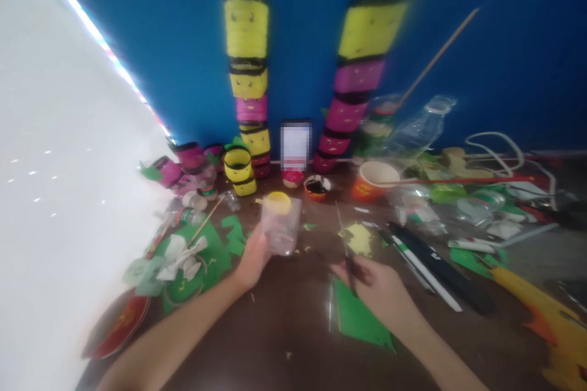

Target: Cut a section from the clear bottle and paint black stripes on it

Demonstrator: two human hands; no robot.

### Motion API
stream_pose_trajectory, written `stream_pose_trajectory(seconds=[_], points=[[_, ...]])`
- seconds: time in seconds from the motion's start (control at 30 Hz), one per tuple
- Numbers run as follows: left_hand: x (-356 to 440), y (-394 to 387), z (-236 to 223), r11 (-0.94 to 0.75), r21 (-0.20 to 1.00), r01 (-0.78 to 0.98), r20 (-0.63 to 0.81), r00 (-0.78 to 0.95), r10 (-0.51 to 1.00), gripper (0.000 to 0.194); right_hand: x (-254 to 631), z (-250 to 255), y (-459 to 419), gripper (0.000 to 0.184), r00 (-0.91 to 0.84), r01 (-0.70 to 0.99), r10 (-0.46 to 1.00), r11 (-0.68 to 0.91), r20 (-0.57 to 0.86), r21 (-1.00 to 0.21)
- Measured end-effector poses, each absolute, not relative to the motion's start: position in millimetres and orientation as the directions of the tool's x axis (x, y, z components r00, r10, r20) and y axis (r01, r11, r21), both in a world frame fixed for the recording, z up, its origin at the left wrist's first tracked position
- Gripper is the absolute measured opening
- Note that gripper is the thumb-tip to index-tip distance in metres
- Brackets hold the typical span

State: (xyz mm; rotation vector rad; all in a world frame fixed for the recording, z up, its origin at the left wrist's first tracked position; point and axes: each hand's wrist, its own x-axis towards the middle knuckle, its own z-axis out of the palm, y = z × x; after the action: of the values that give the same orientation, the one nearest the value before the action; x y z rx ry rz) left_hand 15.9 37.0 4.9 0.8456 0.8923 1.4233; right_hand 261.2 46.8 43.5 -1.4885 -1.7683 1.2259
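My left hand [257, 255] is closed around the side of a clear plastic container [285, 235], held above the table. A round yellow piece [277, 203] shows at its top; blur hides whether it is a lid or paper. To the right, my right hand [367, 278] grips dark-handled scissors [350, 266], their thin blade pointing up and away from me. A pale yellow scrap [360, 238] lies just beyond that hand. Under its wrist is a green sheet [362, 317]. Small yellow and green clippings are scattered between the hands.
Two stacks of yellow and pink cups, a left stack [247, 30] and a right stack [353, 110], stand against the blue wall. A paper cup [373, 182] and a small paint cup [317, 188] sit behind my hands. Plastic bottles and scraps crowd the right; green sheets [206, 250] lie left.
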Motion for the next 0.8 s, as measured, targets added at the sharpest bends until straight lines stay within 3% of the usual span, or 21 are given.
stream_pose_trajectory(seconds=[0.17, 0.43, 0.6, 0.8], points=[[20.4, 30.1, 24.3, -0.181, 0.961, -0.208, 0.163, -0.102, 0.981, 0.052, 264.5, 40.1, 50.4, 0.033, -0.231, 0.517, 0.966, 0.017, -0.12, -0.856], [22.8, 31.1, 30.1, -0.203, 0.961, -0.19, 0.196, -0.054, 0.979, 0.053, 267.1, 40.0, 48.4, 0.032, -0.231, 0.517, 0.968, 0.04, -0.095, -0.855], [26.2, 30.7, 28.9, -0.246, 0.956, -0.158, 0.234, -0.091, 0.968, 0.057, 262.5, 52.9, 45.2, 0.035, -0.29, 0.438, 0.939, -0.04, -0.184, -0.898], [27.4, 24.0, 23.9, -0.338, 0.904, 0.262, 0.401, -0.244, 0.883, 0.068, 253.8, 69.5, 37.1, 0.045, -0.346, 0.371, 0.896, -0.144, -0.28, -0.918]])
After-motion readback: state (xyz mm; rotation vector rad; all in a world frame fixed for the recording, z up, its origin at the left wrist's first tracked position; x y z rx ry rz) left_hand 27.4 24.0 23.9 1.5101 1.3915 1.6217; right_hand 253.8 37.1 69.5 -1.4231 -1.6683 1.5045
